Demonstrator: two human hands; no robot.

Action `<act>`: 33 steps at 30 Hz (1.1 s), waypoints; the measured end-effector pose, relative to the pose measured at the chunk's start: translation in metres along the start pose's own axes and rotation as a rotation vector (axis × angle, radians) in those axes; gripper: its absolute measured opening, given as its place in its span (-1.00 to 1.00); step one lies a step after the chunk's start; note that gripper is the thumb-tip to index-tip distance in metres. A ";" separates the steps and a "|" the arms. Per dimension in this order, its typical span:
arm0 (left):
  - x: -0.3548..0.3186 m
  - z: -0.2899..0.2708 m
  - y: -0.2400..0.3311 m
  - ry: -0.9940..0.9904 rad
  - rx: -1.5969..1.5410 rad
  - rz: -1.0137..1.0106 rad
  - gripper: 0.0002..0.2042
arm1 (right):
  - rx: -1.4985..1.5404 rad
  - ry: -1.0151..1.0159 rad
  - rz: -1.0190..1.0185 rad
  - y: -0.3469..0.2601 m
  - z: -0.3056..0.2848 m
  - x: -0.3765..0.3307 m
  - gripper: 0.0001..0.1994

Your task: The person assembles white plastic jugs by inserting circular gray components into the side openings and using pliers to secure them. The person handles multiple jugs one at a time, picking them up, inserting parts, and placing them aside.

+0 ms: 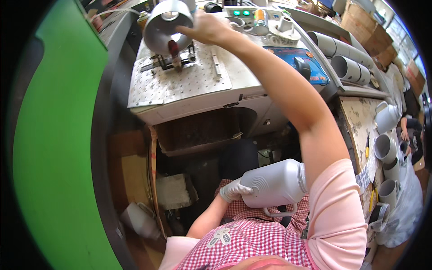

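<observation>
My left hand [235,190], in a pale glove, grips the base end of a grey jug [273,183]. The jug lies sideways over my lap, its handle hanging down and ringed ridges showing on its base end. My right hand [208,28], bare and a little blurred, reaches across the bench to a grey open-ended cylinder [155,32]. Its thumb lies at the cylinder's rim, and the other fingers are partly hidden behind the wall. A dark metal fixture [168,64] holds the cylinder up, with a dark red piece [173,48] at its opening.
A perforated white plate [189,83] covers the bench's left part. To its right lie a blue mat [292,63] and a spray can [260,22]. Grey tubes [348,69] rest on the right shelf. A green panel [54,135] stands left; another person [409,135] sits far right.
</observation>
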State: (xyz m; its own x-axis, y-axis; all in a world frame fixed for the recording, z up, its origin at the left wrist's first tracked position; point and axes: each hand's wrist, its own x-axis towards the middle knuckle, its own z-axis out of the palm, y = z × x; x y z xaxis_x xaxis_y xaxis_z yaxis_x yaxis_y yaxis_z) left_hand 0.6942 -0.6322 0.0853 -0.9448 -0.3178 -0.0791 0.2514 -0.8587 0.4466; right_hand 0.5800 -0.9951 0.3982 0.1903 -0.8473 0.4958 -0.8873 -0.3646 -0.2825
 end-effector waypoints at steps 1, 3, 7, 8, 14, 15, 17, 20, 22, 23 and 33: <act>-0.002 -0.002 -0.001 0.029 0.004 0.012 -0.17 | 0.003 0.010 0.018 -0.002 0.007 0.017 -0.38; -0.005 -0.003 0.003 0.066 0.013 0.005 -0.15 | -0.088 -0.031 -0.094 0.007 0.010 0.034 -0.48; -0.002 0.007 0.014 0.131 -0.005 -0.011 -0.13 | 1.083 0.107 0.387 0.066 -0.025 0.007 -0.65; -0.002 0.009 0.015 0.141 0.041 -0.026 -0.13 | 1.012 0.070 0.365 0.101 -0.050 -0.015 -0.70; -0.002 0.004 0.013 0.094 -0.003 -0.066 -0.14 | 0.582 0.404 0.847 0.309 -0.232 -0.188 -0.68; -0.001 0.003 0.012 0.071 -0.013 -0.080 -0.14 | 0.512 0.340 0.940 0.340 -0.258 -0.211 -0.68; 0.003 0.001 0.011 0.107 -0.019 -0.121 -0.16 | 0.518 0.277 1.074 0.388 -0.286 -0.251 -0.71; 0.011 0.003 0.011 0.151 -0.014 -0.155 -0.19 | 0.339 0.333 1.189 0.438 -0.284 -0.281 -0.74; 0.014 0.006 0.011 0.198 0.029 -0.168 -0.21 | 0.192 0.403 1.160 0.463 -0.277 -0.289 -0.73; 0.015 0.007 0.011 0.200 0.013 -0.170 -0.22 | 0.119 0.429 1.142 0.475 -0.274 -0.290 -0.72; 0.024 0.003 0.008 0.338 0.001 -0.191 -0.19 | -0.708 0.340 1.081 0.544 -0.190 -0.292 -0.66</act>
State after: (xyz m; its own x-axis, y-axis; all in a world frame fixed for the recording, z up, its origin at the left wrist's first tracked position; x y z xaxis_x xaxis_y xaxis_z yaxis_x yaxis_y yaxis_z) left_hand 0.6730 -0.6450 0.0894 -0.8523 -0.2666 -0.4499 0.0772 -0.9150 0.3959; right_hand -0.0382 -0.8728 0.2558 -0.7634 -0.4056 0.5028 -0.5696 0.7898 -0.2277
